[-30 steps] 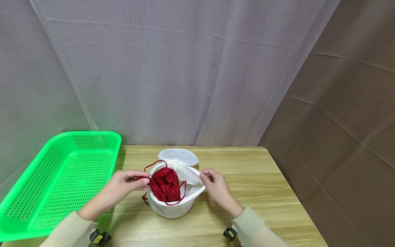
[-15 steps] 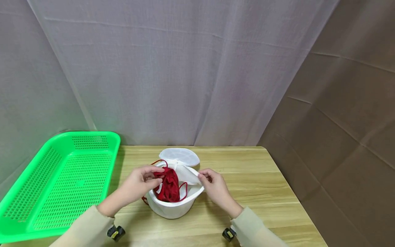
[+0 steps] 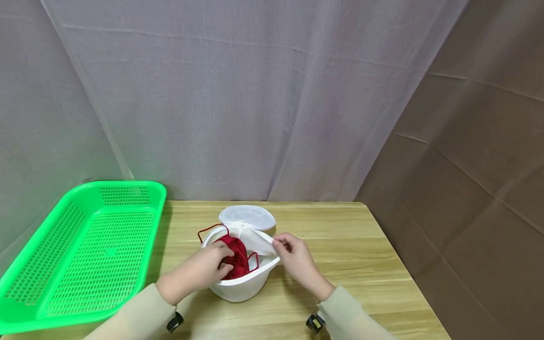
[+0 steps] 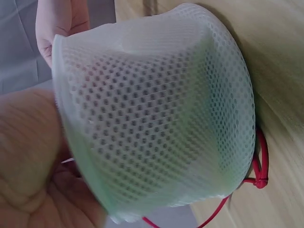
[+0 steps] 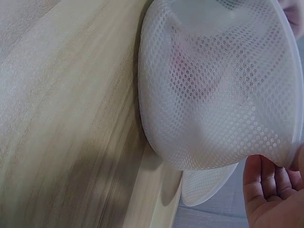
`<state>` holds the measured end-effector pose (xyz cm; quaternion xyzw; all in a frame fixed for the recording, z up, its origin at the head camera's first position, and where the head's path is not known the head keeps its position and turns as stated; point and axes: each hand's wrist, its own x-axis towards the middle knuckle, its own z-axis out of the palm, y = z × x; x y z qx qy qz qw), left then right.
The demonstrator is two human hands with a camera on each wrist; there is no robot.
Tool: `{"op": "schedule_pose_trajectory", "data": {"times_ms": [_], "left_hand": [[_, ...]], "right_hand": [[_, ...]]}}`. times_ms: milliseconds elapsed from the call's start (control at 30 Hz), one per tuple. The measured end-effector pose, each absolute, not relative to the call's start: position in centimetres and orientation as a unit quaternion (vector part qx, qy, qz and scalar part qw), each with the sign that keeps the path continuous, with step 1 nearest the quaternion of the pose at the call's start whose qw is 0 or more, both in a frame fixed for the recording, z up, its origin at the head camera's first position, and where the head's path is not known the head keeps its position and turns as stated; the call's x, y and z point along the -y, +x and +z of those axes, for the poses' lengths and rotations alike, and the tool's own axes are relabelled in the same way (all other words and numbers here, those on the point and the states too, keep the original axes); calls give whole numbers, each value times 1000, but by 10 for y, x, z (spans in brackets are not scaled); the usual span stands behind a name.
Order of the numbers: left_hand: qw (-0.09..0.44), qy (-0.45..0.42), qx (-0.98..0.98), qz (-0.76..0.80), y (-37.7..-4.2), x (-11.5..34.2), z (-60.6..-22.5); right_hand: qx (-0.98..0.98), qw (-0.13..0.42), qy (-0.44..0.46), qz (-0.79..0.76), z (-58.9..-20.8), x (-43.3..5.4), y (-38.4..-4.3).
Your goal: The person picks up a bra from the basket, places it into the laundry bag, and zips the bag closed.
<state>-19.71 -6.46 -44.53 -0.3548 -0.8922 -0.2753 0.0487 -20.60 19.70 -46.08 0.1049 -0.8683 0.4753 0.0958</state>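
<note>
A white mesh laundry bag (image 3: 241, 290) stands on the table, its zip-edged mouth open and its round lid flap (image 3: 248, 216) folded back. Inside lies a red garment with thin straps (image 3: 240, 257); one strap loops over the back rim. My left hand (image 3: 203, 267) reaches over the left rim, fingers and thumb curled on the red cloth. The fingertips are partly hidden by the bag wall in the left wrist view, where a knotted red cord (image 4: 260, 182) hangs outside the mesh. My right hand (image 3: 299, 259) pinches the bag's right rim between thumb and fingers.
To the left is a large green plastic basket (image 3: 158, 222) with slotted walls. The wooden table (image 3: 340, 264) ends at a grey curtain (image 3: 212, 104) behind, and a brown cloth wall (image 3: 476, 179) rises on the right.
My left hand has moved right and down into the bag, bringing the garment's left part in from over the rim. My right hand keeps its hold on the rim.
</note>
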Motion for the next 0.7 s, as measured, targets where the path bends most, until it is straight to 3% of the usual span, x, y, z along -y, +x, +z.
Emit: {"op": "schedule_pose_trajectory", "data": {"times_ms": [400,700], "left_hand": [[36,-361,886,-289,-195,66,-443],[104,-336,887,-299,-203,82,-438]], "right_hand": [[869,89,102,475,-459,-199,-205],[870,90,98,475,-458,-199,-205]]}}
